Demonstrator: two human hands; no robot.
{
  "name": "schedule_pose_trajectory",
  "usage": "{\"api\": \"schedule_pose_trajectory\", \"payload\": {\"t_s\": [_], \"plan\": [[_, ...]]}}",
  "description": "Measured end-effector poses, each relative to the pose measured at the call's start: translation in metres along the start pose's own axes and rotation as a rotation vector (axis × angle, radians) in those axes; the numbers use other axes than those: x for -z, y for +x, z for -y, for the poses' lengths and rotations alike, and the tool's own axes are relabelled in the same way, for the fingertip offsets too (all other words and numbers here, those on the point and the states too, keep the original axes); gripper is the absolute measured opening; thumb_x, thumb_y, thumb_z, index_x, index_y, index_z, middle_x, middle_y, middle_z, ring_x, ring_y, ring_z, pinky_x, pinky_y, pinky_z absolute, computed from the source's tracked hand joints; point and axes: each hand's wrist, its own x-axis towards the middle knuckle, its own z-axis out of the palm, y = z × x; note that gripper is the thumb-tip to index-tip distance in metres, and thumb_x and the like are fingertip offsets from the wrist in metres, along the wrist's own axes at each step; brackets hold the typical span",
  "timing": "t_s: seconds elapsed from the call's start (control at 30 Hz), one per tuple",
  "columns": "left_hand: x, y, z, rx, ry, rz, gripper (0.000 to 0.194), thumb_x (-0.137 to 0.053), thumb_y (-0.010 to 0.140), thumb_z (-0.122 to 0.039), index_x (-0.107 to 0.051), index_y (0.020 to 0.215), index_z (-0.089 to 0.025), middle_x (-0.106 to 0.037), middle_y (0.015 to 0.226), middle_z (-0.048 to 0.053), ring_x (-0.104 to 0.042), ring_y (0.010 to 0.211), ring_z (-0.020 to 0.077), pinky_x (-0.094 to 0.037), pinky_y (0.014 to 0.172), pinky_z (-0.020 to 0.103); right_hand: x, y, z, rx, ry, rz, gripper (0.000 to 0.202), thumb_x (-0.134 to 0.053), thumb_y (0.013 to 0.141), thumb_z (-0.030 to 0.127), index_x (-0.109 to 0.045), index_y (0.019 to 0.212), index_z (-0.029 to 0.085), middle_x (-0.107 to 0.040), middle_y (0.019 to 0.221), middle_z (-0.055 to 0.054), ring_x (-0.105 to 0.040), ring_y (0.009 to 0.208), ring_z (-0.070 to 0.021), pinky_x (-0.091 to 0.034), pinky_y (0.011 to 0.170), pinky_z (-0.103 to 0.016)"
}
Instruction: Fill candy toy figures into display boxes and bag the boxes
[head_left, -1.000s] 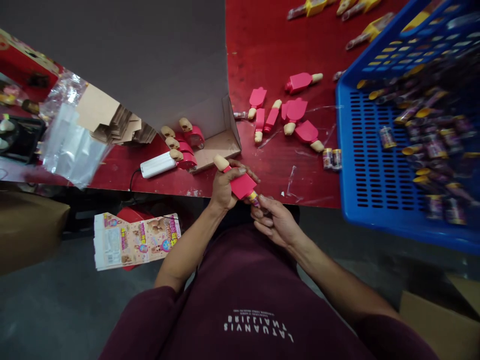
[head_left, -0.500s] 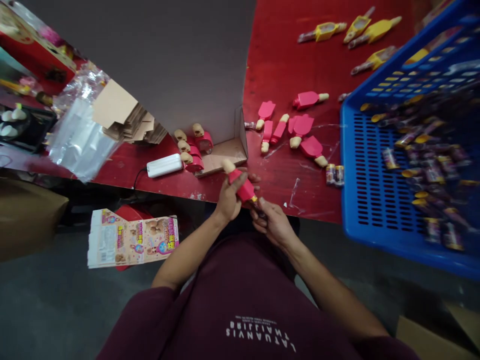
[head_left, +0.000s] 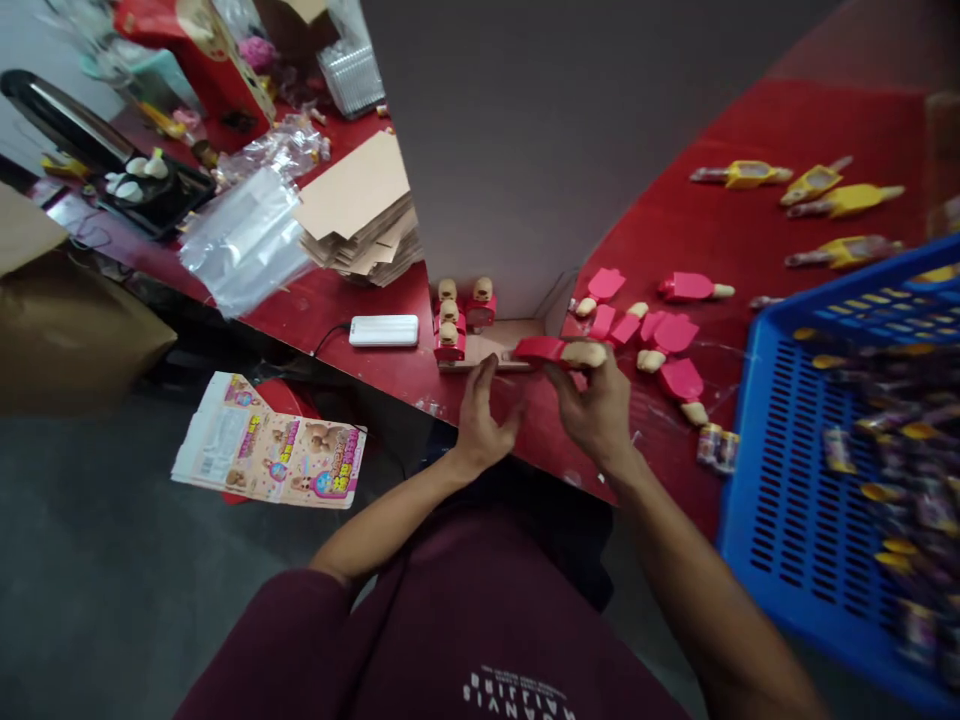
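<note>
My right hand (head_left: 596, 405) grips a red toy (head_left: 541, 348) by its beige head end, holding it sideways over the near part of an upright cardboard box (head_left: 491, 346). My left hand (head_left: 487, 420) has its fingers spread just left of the toy and holds nothing. Several red toys with beige heads (head_left: 449, 335) stand in the box's left part. Several more pink-red toys (head_left: 682, 380) lie on the red table to the right of my right hand.
A blue basket (head_left: 780, 470) of small wrapped tubes fills the right side. Yellow toys (head_left: 847, 200) lie behind it. On the left are a white power bank (head_left: 383, 331), stacked cardboard (head_left: 360, 210), clear bags (head_left: 244, 240) and a printed carton (head_left: 274, 450).
The red toy has moved from between both hands up to the box, now in my right hand alone. My left hand has let go and opened. The view has shifted left.
</note>
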Motion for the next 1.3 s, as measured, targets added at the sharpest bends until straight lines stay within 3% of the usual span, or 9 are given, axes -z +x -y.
{"api": "schedule_pose_trajectory", "payload": {"t_s": [0.1, 0.23, 0.37, 0.53, 0.83, 1.0, 1.13, 1.2, 1.3], "plan": [[-0.001, -0.001, 0.026, -0.040, 0.207, 0.148, 0.050, -0.053, 0.089, -0.026, -0.044, 0.137, -0.014, -0.051, 0.139, 0.019, -0.043, 0.136, 0.0307, -0.035, 0.114, 0.053, -0.026, 0.028, -0.013, 0.085, 0.036, 0.048, 0.013, -0.060, 0.089, 0.032, -0.056, 0.091, 0.021, -0.061, 0.088, -0.006, -0.057, 0.082, -0.0218, -0.048, 0.075, -0.038], [-0.007, -0.002, 0.048, -0.011, 0.455, 0.352, 0.059, -0.056, 0.087, -0.026, -0.041, 0.139, -0.004, -0.040, 0.149, 0.023, -0.027, 0.145, 0.0347, -0.023, 0.119, 0.057, -0.047, 0.036, -0.020, 0.163, -0.005, 0.243, 0.016, -0.055, 0.090, 0.032, -0.059, 0.100, 0.019, -0.064, 0.092, -0.010, -0.057, 0.090, -0.0267, -0.048, 0.079, -0.043], [-0.008, -0.005, 0.051, -0.018, 0.505, 0.388, 0.060, -0.051, 0.090, -0.026, -0.035, 0.144, -0.007, -0.034, 0.153, 0.021, -0.021, 0.148, 0.0310, -0.021, 0.120, 0.055, -0.042, 0.041, -0.017, 0.194, -0.034, 0.403, 0.021, -0.054, 0.091, 0.029, -0.060, 0.108, 0.019, -0.064, 0.105, -0.013, -0.056, 0.102, -0.0294, -0.047, 0.086, -0.046], [-0.010, -0.006, 0.052, -0.010, 0.508, 0.375, 0.061, -0.052, 0.088, -0.024, -0.036, 0.144, -0.006, -0.036, 0.152, 0.021, -0.021, 0.148, 0.0311, -0.020, 0.120, 0.055, -0.052, 0.061, -0.018, 0.153, -0.099, 0.509, 0.013, -0.057, 0.089, 0.030, -0.062, 0.092, 0.018, -0.064, 0.088, -0.010, -0.056, 0.088, -0.0265, -0.048, 0.078, -0.040], [-0.017, -0.007, 0.066, -0.029, 0.438, 0.296, 0.050, -0.052, 0.087, -0.025, -0.049, 0.134, -0.008, -0.049, 0.143, 0.021, -0.032, 0.143, 0.0327, -0.021, 0.120, 0.058, -0.090, 0.043, -0.003, 0.065, -0.169, 0.183, 0.018, -0.049, 0.096, 0.027, -0.060, 0.107, 0.018, -0.061, 0.110, -0.013, -0.054, 0.104, -0.0245, -0.047, 0.092, -0.039], [-0.016, -0.003, 0.069, -0.063, 0.375, 0.236, 0.059, -0.052, 0.088, -0.028, -0.039, 0.143, -0.009, -0.040, 0.150, 0.022, -0.024, 0.147, 0.0329, -0.017, 0.120, 0.058, -0.040, 0.028, -0.032, -0.005, -0.271, 0.046, 0.027, -0.049, 0.096, 0.033, -0.057, 0.120, 0.022, -0.059, 0.120, -0.009, -0.051, 0.113, -0.0196, -0.045, 0.098, -0.035], [-0.022, -0.004, 0.054, -0.086, 0.304, 0.160, 0.058, -0.051, 0.091, -0.031, -0.039, 0.144, -0.013, -0.040, 0.151, 0.020, -0.025, 0.146, 0.0316, -0.019, 0.119, 0.058, 0.036, -0.006, -0.097, -0.416, -0.534, -0.273, 0.034, -0.044, 0.093, 0.022, -0.056, 0.122, 0.009, -0.056, 0.122, -0.021, -0.045, 0.118, -0.0311, -0.034, 0.103, -0.054], [-0.033, -0.005, 0.037, -0.068, 0.202, 0.154, 0.053, -0.052, 0.090, -0.033, -0.044, 0.140, -0.016, -0.046, 0.146, 0.018, -0.035, 0.142, 0.0305, -0.025, 0.117, 0.056, 0.063, -0.022, -0.125, -0.631, -0.658, -0.265, 0.044, -0.054, 0.085, 0.019, -0.055, 0.126, 0.004, -0.057, 0.123, -0.024, -0.042, 0.120, -0.0355, -0.029, 0.103, -0.058], [-0.056, -0.003, 0.004, 0.040, -0.053, 0.222, 0.047, -0.054, 0.089, -0.036, -0.053, 0.132, -0.018, -0.056, 0.136, 0.016, -0.050, 0.129, 0.0280, -0.037, 0.112, 0.049, 0.082, -0.042, -0.137, -0.726, -0.704, -0.207, 0.044, -0.053, 0.083, 0.017, -0.058, 0.125, 0.003, -0.064, 0.112, -0.023, -0.045, 0.117, -0.0357, -0.029, 0.102, -0.058]]}}
